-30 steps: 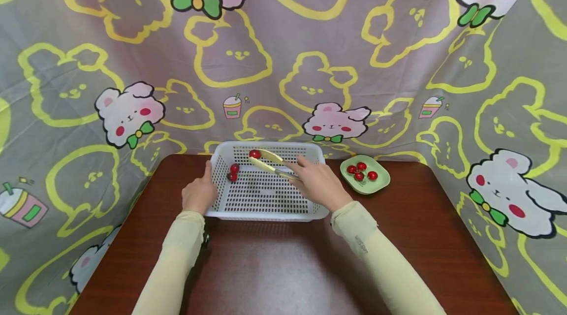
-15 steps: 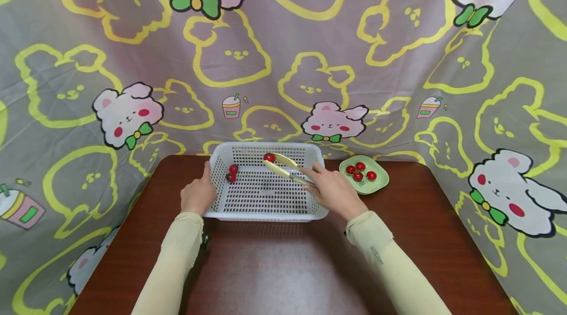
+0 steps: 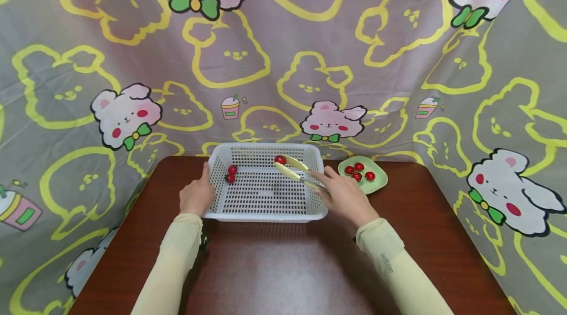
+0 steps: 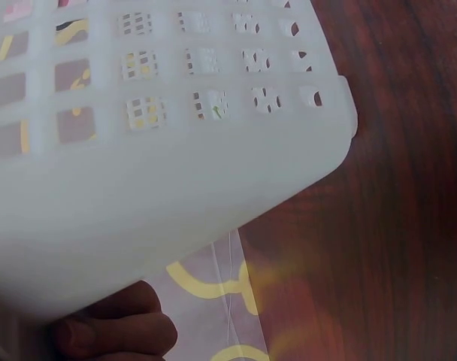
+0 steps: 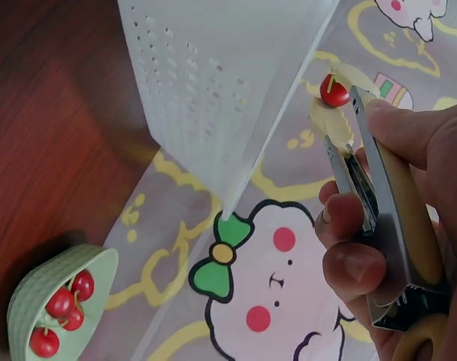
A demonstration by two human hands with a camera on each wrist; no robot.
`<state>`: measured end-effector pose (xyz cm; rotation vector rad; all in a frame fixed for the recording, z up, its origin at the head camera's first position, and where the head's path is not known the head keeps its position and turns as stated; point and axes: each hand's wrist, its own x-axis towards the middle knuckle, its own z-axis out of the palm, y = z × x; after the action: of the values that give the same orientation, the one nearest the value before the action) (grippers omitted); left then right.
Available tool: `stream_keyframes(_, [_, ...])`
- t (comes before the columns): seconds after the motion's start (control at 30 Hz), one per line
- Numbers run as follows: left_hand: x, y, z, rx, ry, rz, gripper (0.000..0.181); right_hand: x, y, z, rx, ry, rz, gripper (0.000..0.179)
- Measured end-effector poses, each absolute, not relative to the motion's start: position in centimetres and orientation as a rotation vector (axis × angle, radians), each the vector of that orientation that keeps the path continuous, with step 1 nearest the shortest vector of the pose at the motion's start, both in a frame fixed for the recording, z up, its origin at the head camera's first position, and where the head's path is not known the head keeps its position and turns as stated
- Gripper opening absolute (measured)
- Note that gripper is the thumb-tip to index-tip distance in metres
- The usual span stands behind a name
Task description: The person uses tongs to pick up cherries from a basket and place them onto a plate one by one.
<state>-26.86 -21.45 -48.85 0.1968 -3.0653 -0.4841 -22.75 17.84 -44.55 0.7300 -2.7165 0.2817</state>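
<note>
Bench [image 3: 261, 270]: hazy glare at near centre, soft shadows
Left hand [image 4: 123, 327]: darkly shaded in left wrist view
Printed cloth [image 3: 261, 74]: moderately bright

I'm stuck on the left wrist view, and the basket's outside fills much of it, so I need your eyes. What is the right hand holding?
Observer: The right hand grips a pair of tongs, whose tips pinch a small red fruit.
Operator: Thanks. Is anything lying in the basket? I see only its wall.
Observer: Yes, the head view shows at least two loose fruits near its left end.
Operator: And what is out past its right end?
Observer: A green plate with four red fruits on it.
</note>
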Motion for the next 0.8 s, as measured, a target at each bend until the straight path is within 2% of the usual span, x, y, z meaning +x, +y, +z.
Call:
stream_keyframes(0.37, [-26.8, -21.6, -48.8, 0.193, -3.066, -0.492, 0.076, -21.8, 20.3, -44.3, 0.621, -2.757, 0.329, 0.055])
stream_keyframes(0.8, [-27.0, -21.6, -49.0, 0.192, -3.076, -0.489, 0.076, -20.8, 23.2, -44.9, 0.553, -2.694, 0.317, 0.052])
